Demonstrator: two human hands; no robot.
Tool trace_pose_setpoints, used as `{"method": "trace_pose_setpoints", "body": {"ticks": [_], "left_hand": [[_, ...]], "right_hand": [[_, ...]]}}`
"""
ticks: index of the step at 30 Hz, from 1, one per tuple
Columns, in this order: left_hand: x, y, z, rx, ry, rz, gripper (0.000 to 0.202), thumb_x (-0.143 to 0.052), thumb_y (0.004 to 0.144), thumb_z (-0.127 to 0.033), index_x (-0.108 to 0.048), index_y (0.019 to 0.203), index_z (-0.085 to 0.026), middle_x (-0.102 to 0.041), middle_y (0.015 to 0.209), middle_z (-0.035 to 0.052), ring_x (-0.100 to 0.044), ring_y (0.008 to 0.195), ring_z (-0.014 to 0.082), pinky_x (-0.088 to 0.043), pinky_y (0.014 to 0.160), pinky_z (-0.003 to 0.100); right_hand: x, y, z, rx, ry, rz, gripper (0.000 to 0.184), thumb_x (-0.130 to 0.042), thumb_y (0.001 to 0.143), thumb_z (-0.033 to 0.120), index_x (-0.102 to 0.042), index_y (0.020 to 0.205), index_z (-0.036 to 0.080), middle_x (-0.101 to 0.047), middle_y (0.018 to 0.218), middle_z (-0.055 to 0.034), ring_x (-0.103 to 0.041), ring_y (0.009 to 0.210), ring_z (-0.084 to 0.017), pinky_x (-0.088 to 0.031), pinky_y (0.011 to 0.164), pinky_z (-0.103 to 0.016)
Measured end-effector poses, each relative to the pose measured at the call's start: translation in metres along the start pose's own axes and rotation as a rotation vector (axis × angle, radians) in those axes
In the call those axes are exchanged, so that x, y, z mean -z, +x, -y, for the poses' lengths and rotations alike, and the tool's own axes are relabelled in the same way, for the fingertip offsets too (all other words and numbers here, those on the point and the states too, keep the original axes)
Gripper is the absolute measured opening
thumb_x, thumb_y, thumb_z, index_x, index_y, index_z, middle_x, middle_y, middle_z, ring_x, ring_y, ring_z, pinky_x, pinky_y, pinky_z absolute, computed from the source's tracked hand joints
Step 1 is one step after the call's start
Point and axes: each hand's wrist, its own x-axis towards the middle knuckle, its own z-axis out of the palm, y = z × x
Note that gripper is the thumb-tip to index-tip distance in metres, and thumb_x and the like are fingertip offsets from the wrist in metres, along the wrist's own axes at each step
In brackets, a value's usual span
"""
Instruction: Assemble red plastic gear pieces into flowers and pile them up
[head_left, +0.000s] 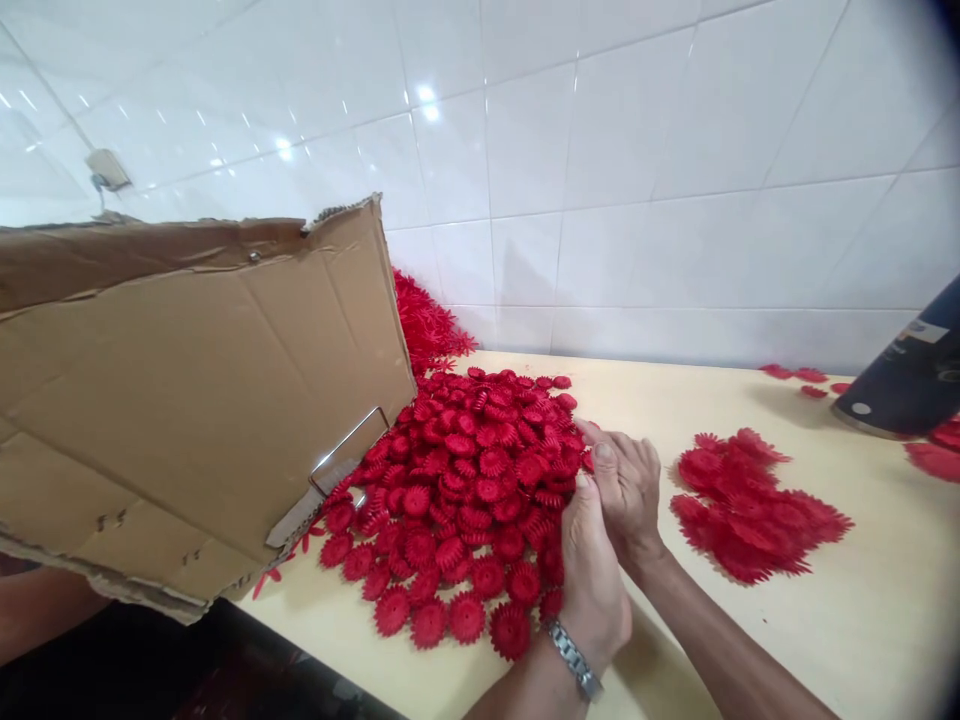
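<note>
Red frilled fabric flower pieces (487, 490) lie in a large heap on the pale table. At the heap's right edge my two hands meet, thumbs up and close together. My left hand (596, 580), with a metal watch (576, 662) at the wrist, is closed, its fingers mostly hidden behind the thumb. Just beyond it, my right hand (630, 490) has curled fingers. A bit of a red flower piece (588, 460) shows between the fingertips; the hands hide most of it.
A big cardboard sheet (225, 400) stands tilted at left, with a bent metal wire (349, 452) at its lower corner. Behind it is another red pile (427, 320). Flat red petals (750, 510) lie at right, near a dark cylinder (911, 370). Another person's arm (45, 610) shows at lower left.
</note>
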Motion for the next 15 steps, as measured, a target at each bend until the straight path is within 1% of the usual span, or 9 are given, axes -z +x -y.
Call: {"method": "trace_pose_setpoints", "body": {"ticks": [2, 3, 5, 7, 9, 10, 12, 14, 15], "left_hand": [[-0.001, 0.0, -0.005, -0.03, 0.029, -0.051, 0.039, -0.041, 0.087, -0.043, -0.063, 0.108, -0.018, -0.058, 0.123, 0.0068, -0.045, 0.12, 0.0194, -0.029, 0.103, 0.029], [-0.001, 0.0, -0.01, -0.048, 0.066, -0.077, 0.037, -0.042, 0.086, -0.043, -0.065, 0.103, -0.019, -0.061, 0.118, 0.0065, -0.048, 0.117, 0.0195, -0.032, 0.101, 0.028], [-0.001, 0.003, -0.025, -0.082, 0.173, -0.128, 0.032, -0.045, 0.085, -0.042, -0.068, 0.089, -0.02, -0.067, 0.102, 0.006, -0.056, 0.102, 0.0197, -0.04, 0.09, 0.027], [0.003, 0.008, -0.042, -0.088, 0.282, -0.179, 0.033, -0.047, 0.084, -0.042, -0.067, 0.069, -0.02, -0.068, 0.075, 0.0047, -0.06, 0.075, 0.0179, -0.045, 0.069, 0.025], [0.01, 0.014, -0.055, -0.063, 0.313, -0.217, 0.041, -0.049, 0.081, -0.045, -0.056, 0.05, -0.02, -0.054, 0.047, -0.0002, -0.048, 0.047, 0.0125, -0.037, 0.046, 0.023], [0.015, 0.017, -0.059, -0.049, 0.312, -0.219, 0.045, -0.048, 0.081, -0.046, -0.051, 0.044, -0.02, -0.046, 0.04, -0.0024, -0.04, 0.04, 0.0101, -0.031, 0.041, 0.023], [0.026, 0.021, -0.063, -0.025, 0.299, -0.206, 0.051, -0.045, 0.082, -0.048, -0.042, 0.039, -0.02, -0.034, 0.034, -0.0051, -0.028, 0.033, 0.0074, -0.023, 0.036, 0.023], [0.035, 0.023, -0.062, 0.002, 0.3, -0.196, 0.051, -0.041, 0.084, -0.049, -0.046, 0.042, -0.019, -0.032, 0.032, -0.0057, -0.026, 0.03, 0.0071, -0.021, 0.034, 0.022], [0.038, 0.023, -0.061, -0.002, 0.305, -0.193, 0.048, -0.041, 0.085, -0.047, -0.052, 0.048, -0.018, -0.036, 0.033, -0.0052, -0.031, 0.031, 0.0077, -0.023, 0.034, 0.022]], "right_hand": [[0.0, 0.003, 0.004, 0.087, -0.045, -0.003, 0.041, -0.028, 0.09, 0.034, -0.064, 0.106, 0.022, -0.064, 0.094, -0.008, -0.055, 0.094, -0.023, -0.026, 0.096, -0.056], [0.001, 0.003, 0.01, 0.085, -0.019, 0.004, 0.04, -0.029, 0.09, 0.033, -0.065, 0.103, 0.021, -0.065, 0.092, -0.0083, -0.056, 0.093, -0.023, -0.029, 0.096, -0.054], [0.005, 0.004, 0.027, -0.015, 0.125, 0.093, 0.042, -0.029, 0.091, 0.036, -0.066, 0.101, 0.019, -0.066, 0.085, -0.008, -0.059, 0.085, -0.022, -0.041, 0.086, -0.045], [0.009, 0.005, 0.047, -0.164, 0.331, 0.251, 0.045, -0.028, 0.092, 0.041, -0.064, 0.105, 0.018, -0.066, 0.08, -0.0067, -0.061, 0.077, -0.019, -0.049, 0.072, -0.036], [0.011, 0.008, 0.062, -0.245, 0.489, 0.361, 0.047, -0.028, 0.091, 0.046, -0.062, 0.109, 0.017, -0.066, 0.081, -0.0056, -0.062, 0.075, -0.018, -0.051, 0.067, -0.031], [0.011, 0.011, 0.067, -0.249, 0.529, 0.372, 0.048, -0.028, 0.091, 0.047, -0.061, 0.109, 0.017, -0.067, 0.082, -0.0056, -0.062, 0.077, -0.017, -0.051, 0.068, -0.03], [0.008, 0.019, 0.071, -0.234, 0.552, 0.337, 0.049, -0.029, 0.091, 0.049, -0.062, 0.107, 0.017, -0.066, 0.086, -0.006, -0.062, 0.078, -0.017, -0.05, 0.072, -0.031], [0.002, 0.027, 0.071, -0.232, 0.538, 0.304, 0.049, -0.03, 0.09, 0.05, -0.063, 0.106, 0.017, -0.066, 0.088, -0.0062, -0.061, 0.079, -0.016, -0.051, 0.073, -0.031], [-0.003, 0.03, 0.07, -0.238, 0.527, 0.292, 0.05, -0.03, 0.09, 0.051, -0.062, 0.107, 0.017, -0.065, 0.09, -0.0063, -0.061, 0.08, -0.017, -0.051, 0.073, -0.031]]}}
